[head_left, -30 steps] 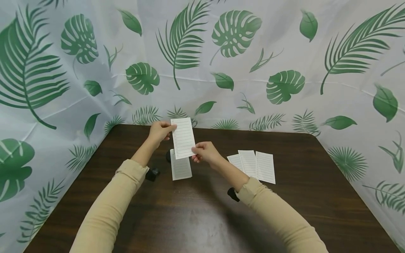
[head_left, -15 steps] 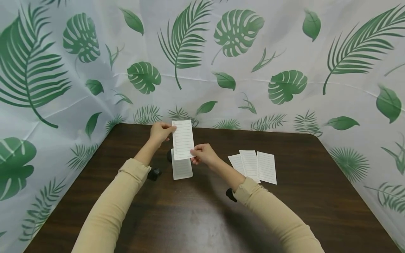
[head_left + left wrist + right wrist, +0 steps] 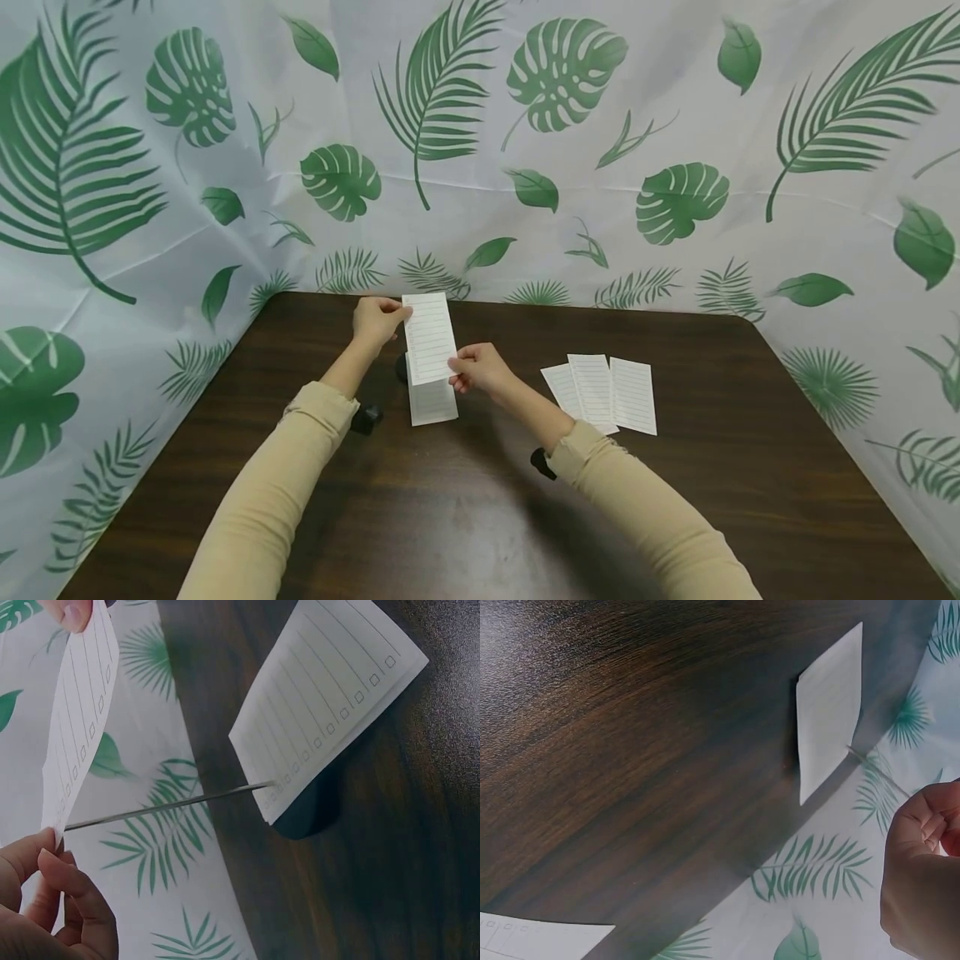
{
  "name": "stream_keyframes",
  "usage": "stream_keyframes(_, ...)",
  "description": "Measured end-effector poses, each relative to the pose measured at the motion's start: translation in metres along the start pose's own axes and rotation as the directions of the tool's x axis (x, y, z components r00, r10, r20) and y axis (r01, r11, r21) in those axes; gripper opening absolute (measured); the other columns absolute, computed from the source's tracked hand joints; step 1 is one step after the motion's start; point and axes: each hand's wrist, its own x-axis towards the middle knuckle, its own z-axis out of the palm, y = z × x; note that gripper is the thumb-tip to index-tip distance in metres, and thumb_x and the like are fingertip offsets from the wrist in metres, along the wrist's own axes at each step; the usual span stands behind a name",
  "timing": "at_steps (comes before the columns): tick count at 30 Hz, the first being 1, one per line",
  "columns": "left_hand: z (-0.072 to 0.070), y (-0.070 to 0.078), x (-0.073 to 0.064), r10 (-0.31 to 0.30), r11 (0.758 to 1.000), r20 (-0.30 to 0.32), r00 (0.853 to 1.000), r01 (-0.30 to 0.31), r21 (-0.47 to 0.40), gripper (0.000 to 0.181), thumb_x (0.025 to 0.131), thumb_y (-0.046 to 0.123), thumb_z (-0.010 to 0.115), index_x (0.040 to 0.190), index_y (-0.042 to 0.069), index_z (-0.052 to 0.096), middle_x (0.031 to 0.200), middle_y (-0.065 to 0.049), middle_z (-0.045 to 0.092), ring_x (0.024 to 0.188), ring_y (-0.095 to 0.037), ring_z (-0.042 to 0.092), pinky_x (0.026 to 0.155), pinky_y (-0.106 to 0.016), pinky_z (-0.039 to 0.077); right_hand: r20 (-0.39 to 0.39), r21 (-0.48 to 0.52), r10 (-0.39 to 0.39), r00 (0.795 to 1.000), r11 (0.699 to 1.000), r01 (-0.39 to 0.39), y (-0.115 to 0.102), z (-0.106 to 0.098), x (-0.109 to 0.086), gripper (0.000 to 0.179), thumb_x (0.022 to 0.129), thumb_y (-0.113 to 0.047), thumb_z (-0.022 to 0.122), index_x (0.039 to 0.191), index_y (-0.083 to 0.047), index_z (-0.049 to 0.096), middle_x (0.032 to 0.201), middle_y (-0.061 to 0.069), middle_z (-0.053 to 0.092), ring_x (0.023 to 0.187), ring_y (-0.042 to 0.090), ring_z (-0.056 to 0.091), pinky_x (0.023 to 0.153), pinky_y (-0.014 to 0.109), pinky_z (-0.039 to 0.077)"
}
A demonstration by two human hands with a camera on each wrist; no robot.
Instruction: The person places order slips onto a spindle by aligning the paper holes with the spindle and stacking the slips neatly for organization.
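Observation:
A lined paper slip with checkboxes (image 3: 430,337) is held up over the table. My left hand (image 3: 375,323) pinches its upper left edge between thumb and finger, and my right hand (image 3: 482,368) pinches its lower right edge. Below it, a small stack of similar slips (image 3: 322,705) sits on a bill spike's dark round base (image 3: 311,806). The spike's thin metal rod (image 3: 169,805) sticks up through that stack. Its upper end meets the held slip right by the fingers of my left hand (image 3: 67,900); the slip hides whatever lies behind it.
Several loose lined slips (image 3: 632,396) lie fanned on the dark wooden table (image 3: 465,517), right of my right hand. A white curtain with green leaves (image 3: 465,167) hangs close behind the table and along its sides. A black wrist camera (image 3: 366,418) sits under the left sleeve.
Both hands have come down slightly with the held slip, which now overlaps the lower stack a little further down. The loose slips on the right have stayed put.

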Motion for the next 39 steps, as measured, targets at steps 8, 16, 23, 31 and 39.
stream_keyframes(8, 0.0029, 0.0030, 0.0015, 0.020, 0.999, -0.031, 0.999, -0.019, 0.039, 0.026, 0.089, 0.023, 0.064, 0.101, 0.001, 0.071, 0.104, -0.017, 0.068, 0.056, -0.008, 0.052, 0.059, -0.026, 0.056, -0.036, -0.022, 0.010, 0.999, 1.000, -0.011, -0.0024, -0.0021, 0.0029, 0.016, 0.095, -0.003, 0.051, 0.090, 0.011, 0.057, 0.053, -0.001, 0.056, 0.045, 0.006, 0.053, 0.046, 0.016, 0.047)
stream_keyframes(16, 0.0026, 0.0046, 0.0027, -0.017, 0.999, -0.011, 1.000, 0.017, 0.046, 0.027, 0.090, 0.022, 0.063, 0.106, 0.001, 0.069, 0.109, -0.016, 0.066, 0.055, -0.007, 0.052, 0.055, -0.021, 0.054, -0.029, -0.019, 0.035, 0.999, 0.999, -0.035, -0.0017, -0.0026, 0.0057, 0.016, 0.095, -0.004, 0.051, 0.091, 0.010, 0.057, 0.054, -0.001, 0.056, 0.046, 0.006, 0.053, 0.047, 0.017, 0.048)
stream_keyframes(23, 0.0033, 0.0032, 0.0049, -0.031, 0.999, 0.004, 1.000, 0.031, 0.035, 0.030, 0.091, 0.022, 0.062, 0.110, -0.001, 0.067, 0.111, -0.017, 0.065, 0.063, -0.018, 0.062, 0.063, -0.027, 0.058, -0.033, -0.019, 0.019, 0.999, 1.000, -0.019, -0.0025, -0.0049, 0.0061, 0.016, 0.095, -0.003, 0.051, 0.090, 0.010, 0.057, 0.055, 0.001, 0.057, 0.046, 0.006, 0.053, 0.047, 0.018, 0.048)
stream_keyframes(31, 0.0045, 0.0019, 0.0004, 0.026, 0.998, 0.032, 0.999, -0.028, 0.064, 0.032, 0.093, 0.023, 0.059, 0.112, -0.002, 0.066, 0.112, -0.019, 0.064, 0.064, -0.021, 0.065, 0.053, -0.019, 0.054, -0.032, -0.005, 0.021, 0.999, 1.000, -0.021, 0.0021, -0.0027, 0.0036, 0.015, 0.095, -0.002, 0.050, 0.089, 0.011, 0.056, 0.054, 0.000, 0.055, 0.046, 0.006, 0.053, 0.045, 0.016, 0.047)
stream_keyframes(39, 0.0034, -0.0014, 0.0002, 0.005, 0.999, 0.034, 0.999, -0.006, 0.033, 0.034, 0.093, 0.022, 0.059, 0.115, -0.003, 0.063, 0.115, -0.019, 0.062, 0.082, -0.033, 0.066, 0.053, -0.019, 0.054, -0.016, -0.002, -0.007, 1.000, 1.000, 0.007, 0.0032, -0.0010, 0.0028, 0.015, 0.095, -0.001, 0.050, 0.087, 0.010, 0.056, 0.053, -0.001, 0.056, 0.046, 0.006, 0.053, 0.046, 0.017, 0.048)
